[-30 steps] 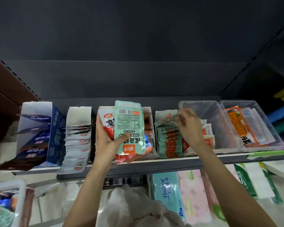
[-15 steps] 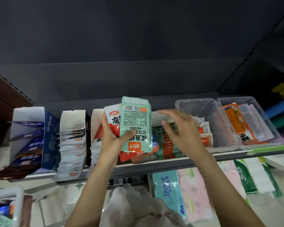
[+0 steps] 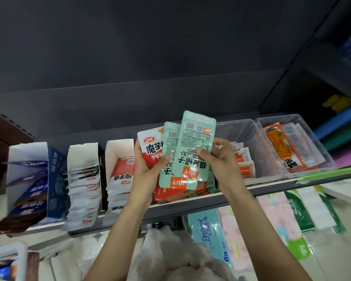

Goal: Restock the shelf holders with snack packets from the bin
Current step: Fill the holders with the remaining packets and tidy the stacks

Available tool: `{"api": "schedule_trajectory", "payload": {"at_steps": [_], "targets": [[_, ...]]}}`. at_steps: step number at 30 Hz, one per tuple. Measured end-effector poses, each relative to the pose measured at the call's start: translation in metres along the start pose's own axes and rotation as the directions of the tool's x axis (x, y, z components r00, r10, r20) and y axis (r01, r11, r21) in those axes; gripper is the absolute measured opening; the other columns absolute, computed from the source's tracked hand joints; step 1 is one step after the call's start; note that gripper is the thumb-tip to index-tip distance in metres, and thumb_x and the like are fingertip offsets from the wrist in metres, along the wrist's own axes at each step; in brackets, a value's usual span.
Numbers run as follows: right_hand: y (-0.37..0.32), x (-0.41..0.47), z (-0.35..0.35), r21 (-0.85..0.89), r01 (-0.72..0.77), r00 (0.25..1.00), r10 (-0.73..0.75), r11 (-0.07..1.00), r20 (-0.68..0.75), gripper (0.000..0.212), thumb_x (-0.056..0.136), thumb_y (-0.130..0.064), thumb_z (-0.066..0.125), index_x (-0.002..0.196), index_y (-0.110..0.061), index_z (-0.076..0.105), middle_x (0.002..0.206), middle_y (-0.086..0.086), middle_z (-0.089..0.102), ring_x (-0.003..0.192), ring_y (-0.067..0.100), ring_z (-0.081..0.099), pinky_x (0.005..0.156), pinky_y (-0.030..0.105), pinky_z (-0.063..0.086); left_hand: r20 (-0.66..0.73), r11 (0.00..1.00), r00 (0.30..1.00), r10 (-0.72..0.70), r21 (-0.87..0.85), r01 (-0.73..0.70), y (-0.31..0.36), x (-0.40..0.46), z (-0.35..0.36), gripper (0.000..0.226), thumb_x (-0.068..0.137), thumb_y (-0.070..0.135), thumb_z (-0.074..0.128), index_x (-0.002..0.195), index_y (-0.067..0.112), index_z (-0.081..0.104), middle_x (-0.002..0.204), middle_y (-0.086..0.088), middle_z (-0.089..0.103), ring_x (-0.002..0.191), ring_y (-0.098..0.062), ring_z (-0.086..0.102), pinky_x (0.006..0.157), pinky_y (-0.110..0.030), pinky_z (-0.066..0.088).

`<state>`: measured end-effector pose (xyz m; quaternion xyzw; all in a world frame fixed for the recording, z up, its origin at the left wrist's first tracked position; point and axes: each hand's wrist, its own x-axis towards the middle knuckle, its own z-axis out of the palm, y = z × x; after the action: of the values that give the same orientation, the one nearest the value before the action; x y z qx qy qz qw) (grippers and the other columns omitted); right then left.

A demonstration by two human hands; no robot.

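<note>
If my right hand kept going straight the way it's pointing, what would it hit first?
The right hand points left, pinching the front green packet. Going on, it would probably meet the left hand holding the other packets, though depth is unclear.

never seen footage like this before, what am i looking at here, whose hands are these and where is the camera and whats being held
There is no robot here: a person wears a wide-angle camera on the head, looking forward and down at their own hands. They face a shop shelf lined with cardboard holders and clear plastic bins of snack packets. The left hand grips a fan of packets, one red and white packet and a mint-green one. The right hand pinches the front mint-green packet. Tissue packs lie below.
</note>
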<state>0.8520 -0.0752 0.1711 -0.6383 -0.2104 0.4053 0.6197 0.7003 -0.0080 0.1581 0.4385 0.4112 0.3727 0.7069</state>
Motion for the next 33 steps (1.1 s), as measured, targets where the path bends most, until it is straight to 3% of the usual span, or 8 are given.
{"api": "schedule_trajectory", "payload": {"at_steps": [7,9,11,13,19,26,29,33], "targets": [[-0.015,0.005,-0.034,-0.056,0.153,0.980,-0.158,0.987,-0.117,0.033,0.088,-0.003,0.062,0.108,-0.025,0.046,0.095,-0.006,0.072,0.092,0.016,0.070,0.064,0.025,0.056,-0.115,0.997,0.993,0.041,0.065,-0.034,0.002,0.003,-0.005,0.065,0.085,0.005,0.066,0.135,0.031,0.035,0.114,0.006,0.065,0.096,-0.011,0.068,0.069,-0.030,0.059],[-0.028,0.004,-0.045,0.126,0.062,0.996,-0.054,0.990,-0.065,0.008,0.091,-0.013,0.057,0.095,-0.017,0.062,0.097,-0.004,0.073,0.097,0.022,0.068,0.065,0.027,0.056,-0.151,0.998,0.988,0.029,0.061,-0.020,0.003,0.003,-0.010,0.063,0.085,0.005,0.066,0.134,0.029,0.036,0.115,0.005,0.065,0.098,-0.013,0.068,0.070,-0.033,0.059],[-0.037,0.004,-0.051,0.422,-0.100,0.992,0.059,0.901,0.110,0.030,0.096,-0.012,0.043,0.092,-0.013,0.073,0.105,0.008,0.072,0.099,0.021,0.068,0.068,0.025,0.058,-0.181,0.998,0.983,0.025,0.062,-0.014,0.004,0.003,-0.015,0.063,0.085,0.005,0.066,0.136,0.025,0.035,0.115,0.003,0.065,0.099,-0.015,0.068,0.070,-0.035,0.060],[-0.043,0.004,-0.054,0.507,-0.151,0.982,0.073,0.848,0.171,0.039,0.095,-0.007,0.042,0.085,-0.015,0.078,0.108,0.011,0.071,0.095,0.016,0.070,0.066,0.020,0.058,-0.210,0.994,0.976,0.055,0.102,-0.035,0.007,0.000,-0.018,0.064,0.085,0.003,0.065,0.138,0.020,0.033,0.108,0.008,0.064,0.091,-0.006,0.069,0.067,-0.031,0.060],[-0.026,0.024,-0.048,0.243,-0.125,0.991,0.134,0.962,-0.021,0.011,0.091,-0.021,0.059,0.093,-0.010,0.061,0.064,-0.003,0.059,0.047,0.003,0.046,0.041,0.012,0.038,-0.210,0.989,0.974,0.084,0.140,-0.055,0.007,-0.007,-0.020,0.066,0.086,-0.001,0.063,0.140,0.018,0.030,0.105,0.012,0.062,0.085,0.001,0.067,0.065,-0.027,0.059],[-0.030,0.039,-0.024,0.341,-0.086,0.986,0.031,0.936,0.164,0.010,0.098,-0.017,0.044,0.094,-0.012,0.053,0.073,-0.001,0.064,0.059,0.009,0.053,0.049,0.017,0.038,-0.222,0.995,0.973,0.064,0.084,-0.046,0.002,-0.014,-0.024,0.061,0.086,0.002,0.065,0.125,0.042,0.039,0.113,0.009,0.062,0.101,-0.015,0.066,0.077,-0.041,0.058],[-0.020,0.047,-0.021,0.120,-0.118,0.978,0.094,0.986,0.188,0.013,0.098,-0.015,0.044,0.100,-0.007,0.055,0.075,0.002,0.065,0.059,0.010,0.056,0.047,0.018,0.040,-0.230,0.999,0.973,0.034,0.049,-0.023,0.002,-0.016,-0.027,0.059,0.086,0.004,0.064,0.108,0.053,0.040,0.114,0.007,0.063,0.103,-0.019,0.065,0.080,-0.046,0.057],[-0.007,0.051,-0.025,-0.170,-0.221,0.961,0.244,0.960,0.131,0.023,0.098,-0.013,0.048,0.115,0.002,0.054,0.080,0.007,0.066,0.054,0.010,0.058,0.046,0.019,0.041,-0.233,0.997,0.972,0.038,0.071,-0.022,0.002,-0.015,-0.028,0.060,0.086,0.006,0.066,0.117,0.048,0.036,0.112,0.010,0.062,0.101,-0.017,0.066,0.079,-0.043,0.057]]}}
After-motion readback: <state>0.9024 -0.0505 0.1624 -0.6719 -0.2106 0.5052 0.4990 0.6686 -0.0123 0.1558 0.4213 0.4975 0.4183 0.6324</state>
